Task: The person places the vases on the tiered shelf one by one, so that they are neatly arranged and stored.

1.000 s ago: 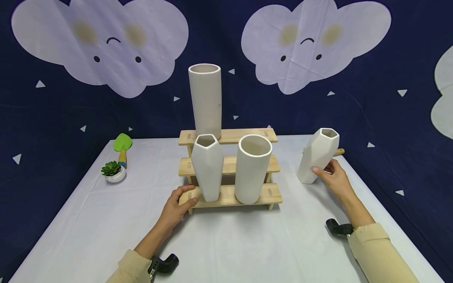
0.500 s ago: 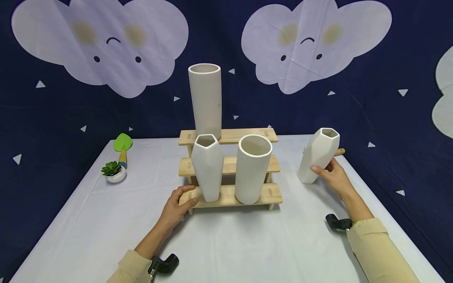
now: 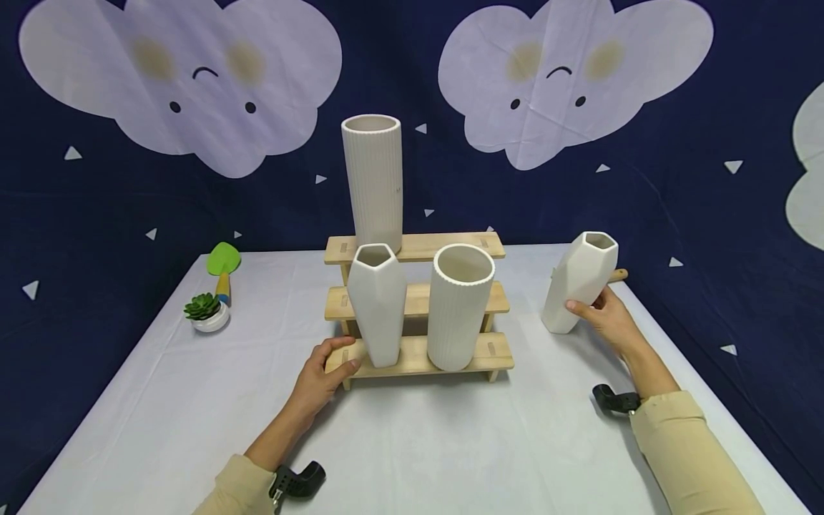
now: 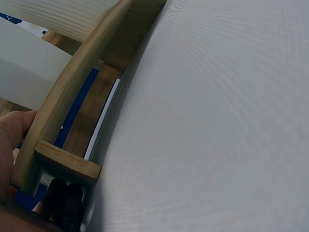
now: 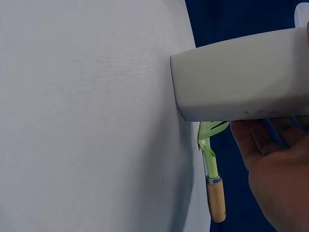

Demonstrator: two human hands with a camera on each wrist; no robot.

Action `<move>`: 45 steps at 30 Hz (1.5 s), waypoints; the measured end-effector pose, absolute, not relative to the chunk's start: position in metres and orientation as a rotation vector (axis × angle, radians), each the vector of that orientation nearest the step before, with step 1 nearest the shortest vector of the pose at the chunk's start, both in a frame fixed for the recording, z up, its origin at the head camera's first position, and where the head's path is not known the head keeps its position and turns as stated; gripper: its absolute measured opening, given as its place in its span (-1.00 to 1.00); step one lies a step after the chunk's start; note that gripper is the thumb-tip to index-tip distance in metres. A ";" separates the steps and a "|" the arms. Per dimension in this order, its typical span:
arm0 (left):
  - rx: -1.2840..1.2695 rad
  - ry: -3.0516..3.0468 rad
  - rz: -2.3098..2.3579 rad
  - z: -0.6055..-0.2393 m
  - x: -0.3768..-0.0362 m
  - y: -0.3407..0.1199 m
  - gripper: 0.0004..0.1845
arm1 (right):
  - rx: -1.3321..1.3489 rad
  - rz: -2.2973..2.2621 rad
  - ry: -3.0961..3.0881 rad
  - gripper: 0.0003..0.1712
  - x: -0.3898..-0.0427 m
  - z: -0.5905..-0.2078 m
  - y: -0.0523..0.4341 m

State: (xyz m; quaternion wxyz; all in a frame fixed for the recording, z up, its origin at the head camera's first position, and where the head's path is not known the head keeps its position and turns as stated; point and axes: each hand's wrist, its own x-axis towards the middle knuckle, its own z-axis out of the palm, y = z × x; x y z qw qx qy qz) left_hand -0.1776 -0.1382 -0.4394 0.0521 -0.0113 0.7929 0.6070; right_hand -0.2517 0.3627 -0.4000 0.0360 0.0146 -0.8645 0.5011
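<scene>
A three-step wooden rack (image 3: 418,355) stands mid-table. A tall ribbed white vase (image 3: 373,182) is on its top step; a faceted white vase (image 3: 377,304) and a wide ribbed vase (image 3: 458,307) stand on the lowest step. My left hand (image 3: 320,378) grips the left end of the lowest step (image 4: 58,126). My right hand (image 3: 605,318) holds a second faceted white vase (image 3: 578,282), tilted, its base on the table at the right. The right wrist view shows this vase (image 5: 241,75) and my fingers (image 5: 275,169) behind it.
A small potted succulent (image 3: 204,312) and a green trowel (image 3: 222,266) lie at the table's left rear. A green hand fork with a wooden handle (image 5: 212,179) lies behind the held vase. The white tablecloth (image 3: 418,443) spreads in front of the rack.
My right forearm has shifted slightly forward; the hands, vases and rack stay where they were.
</scene>
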 end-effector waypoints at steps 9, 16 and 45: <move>-0.023 2.404 1.861 -0.439 -0.177 -0.138 -0.50 | 0.036 1.525 -2.630 -0.14 -0.249 -0.401 0.362; -0.019 2.404 1.865 -0.439 -0.176 -0.138 -0.50 | 0.073 1.549 -2.566 -0.18 -0.247 -0.401 0.360; -0.034 2.400 1.845 -0.439 -0.177 -0.138 -0.49 | 0.026 1.488 -2.532 -0.21 -0.228 -0.377 0.342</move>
